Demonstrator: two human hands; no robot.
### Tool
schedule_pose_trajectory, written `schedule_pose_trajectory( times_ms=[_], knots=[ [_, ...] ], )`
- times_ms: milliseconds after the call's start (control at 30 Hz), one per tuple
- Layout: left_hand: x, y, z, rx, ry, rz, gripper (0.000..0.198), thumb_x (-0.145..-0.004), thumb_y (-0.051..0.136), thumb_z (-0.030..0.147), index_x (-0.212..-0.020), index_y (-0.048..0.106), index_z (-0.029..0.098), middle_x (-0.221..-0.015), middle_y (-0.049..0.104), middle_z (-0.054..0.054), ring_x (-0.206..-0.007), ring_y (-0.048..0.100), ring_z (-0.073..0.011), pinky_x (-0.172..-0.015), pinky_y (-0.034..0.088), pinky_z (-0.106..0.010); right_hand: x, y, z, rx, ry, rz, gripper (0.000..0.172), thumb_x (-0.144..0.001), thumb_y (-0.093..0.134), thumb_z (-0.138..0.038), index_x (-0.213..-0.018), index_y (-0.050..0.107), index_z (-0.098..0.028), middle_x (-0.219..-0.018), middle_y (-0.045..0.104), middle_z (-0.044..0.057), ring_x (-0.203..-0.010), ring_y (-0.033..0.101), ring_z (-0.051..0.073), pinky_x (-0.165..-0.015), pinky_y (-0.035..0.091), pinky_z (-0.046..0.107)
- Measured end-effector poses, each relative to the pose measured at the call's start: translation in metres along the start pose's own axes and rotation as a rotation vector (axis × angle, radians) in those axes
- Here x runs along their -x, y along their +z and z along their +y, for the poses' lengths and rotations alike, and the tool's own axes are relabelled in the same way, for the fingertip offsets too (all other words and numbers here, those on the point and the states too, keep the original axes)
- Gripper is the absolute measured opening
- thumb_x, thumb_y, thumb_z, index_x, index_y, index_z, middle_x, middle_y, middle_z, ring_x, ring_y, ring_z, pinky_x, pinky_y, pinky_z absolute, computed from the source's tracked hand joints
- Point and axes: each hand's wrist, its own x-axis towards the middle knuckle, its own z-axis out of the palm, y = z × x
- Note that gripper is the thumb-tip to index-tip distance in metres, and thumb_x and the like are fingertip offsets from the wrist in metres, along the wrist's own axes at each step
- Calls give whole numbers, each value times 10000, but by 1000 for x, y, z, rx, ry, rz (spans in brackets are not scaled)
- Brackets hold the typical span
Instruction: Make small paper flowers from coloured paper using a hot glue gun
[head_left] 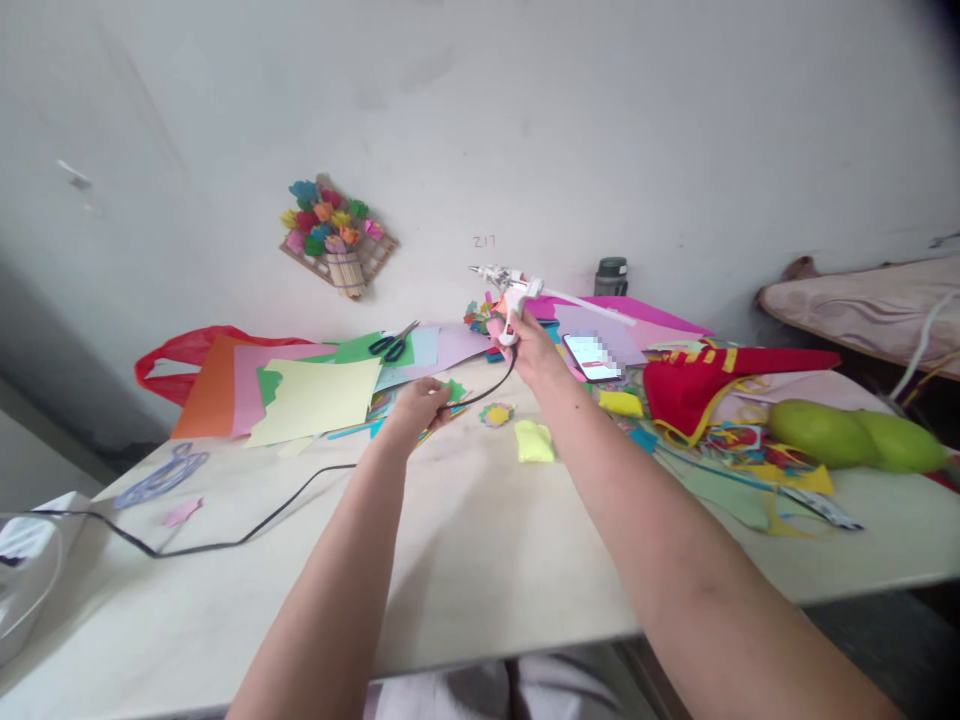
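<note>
Head view: glue gun [516, 297] gripped, right fingers [520, 328] closed; left fingers [431, 390] curled, hold unclear; left tabletop [255, 600] crossed by cord [244, 540], crowded by paper [319, 400].

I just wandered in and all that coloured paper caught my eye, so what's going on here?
A person at a table holds a white glue gun raised in the right hand, its black cord trailing across to the left. The left hand seems to pinch a small green paper piece. A multicoloured paper flower lies on the tabletop nearby, and scissors rest on the coloured sheets towards the wall.
</note>
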Motion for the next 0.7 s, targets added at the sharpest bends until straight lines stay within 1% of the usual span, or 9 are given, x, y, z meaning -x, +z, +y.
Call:
schedule_pose_trajectory(
  times_ms=[67, 100, 200, 300, 367, 400, 500, 567, 700],
  knots=[
    [5, 1, 1, -1, -54, -190, 171, -754, 526, 274, -659, 426, 173, -437, 529, -1, -324, 391, -69, -351, 263, -177, 1, 2, 3, -10, 16, -6, 204, -710, 581, -270, -892, 495, -235, -695, 574, -40, -557, 536, 82, -423, 428, 178],
    [7, 4, 1, -3, -97, -238, 174, -757, 524, 268, -659, 416, 172, -456, 551, -12, -327, 405, -68, -354, 286, -173, 2, 4, 5, -25, 21, 1, 185, -729, 557, -275, -896, 491, -232, -703, 585, -33, -550, 532, 83, -407, 416, 177],
    [12, 15, 2, -13, -237, -308, 129, -775, 506, 249, -719, 432, 158, -547, 614, -55, -346, 454, -67, -373, 340, -165, 4, 9, 11, -64, 28, 12, 117, -774, 492, -282, -861, 490, -204, -686, 603, -3, -518, 511, 91, -348, 350, 168],
    [16, 27, 4, 105, -307, -312, 89, -794, 475, 227, -813, 419, 161, -597, 632, -71, -520, 605, -144, -505, 464, -233, 6, 14, 14, -79, 41, -15, 111, -785, 456, -273, -836, 497, -183, -680, 612, 22, -499, 490, 94, -306, 271, 161],
    [19, 33, 5, 186, -332, -352, 109, -788, 482, 234, -833, 413, 162, -591, 623, -67, -542, 617, -162, -515, 474, -251, 6, 17, 14, -80, 57, -43, 124, -777, 452, -272, -844, 500, -181, -687, 611, 22, -494, 485, 91, -303, 257, 160],
    [20, 35, 5, 225, -345, -358, 103, -783, 486, 225, -819, 411, 165, -565, 607, -52, -495, 597, -147, -476, 457, -231, 6, 19, 13, -75, 62, -57, 134, -769, 455, -278, -850, 501, -182, -689, 609, 19, -493, 485, 89, -306, 259, 159],
    [22, 41, 5, 344, -365, -307, 101, -783, 462, 175, -715, 386, 180, -429, 467, 36, -278, 368, -46, -315, 245, -132, 6, 24, 9, -23, 47, -94, 159, -718, 504, -289, -837, 499, -184, -668, 585, -7, -480, 479, 76, -309, 249, 151],
    [21, 46, 3, 404, -362, -258, 165, -789, 450, 172, -656, 353, 185, -388, 359, 76, -252, 238, -14, -310, 121, -120, 5, 28, 8, 65, -5, -94, 181, -658, 568, -269, -802, 497, -185, -619, 550, -38, -453, 460, 65, -307, 229, 145],
    [16, 58, -3, 427, -268, -96, 208, -758, 501, 184, -625, 342, 184, -398, 352, 75, -272, 238, -16, -325, 107, -136, 0, 32, 13, 271, -75, 5, 225, -565, 645, -201, -757, 528, -177, -539, 494, -73, -435, 431, 56, -339, 275, 146]
  ],
)
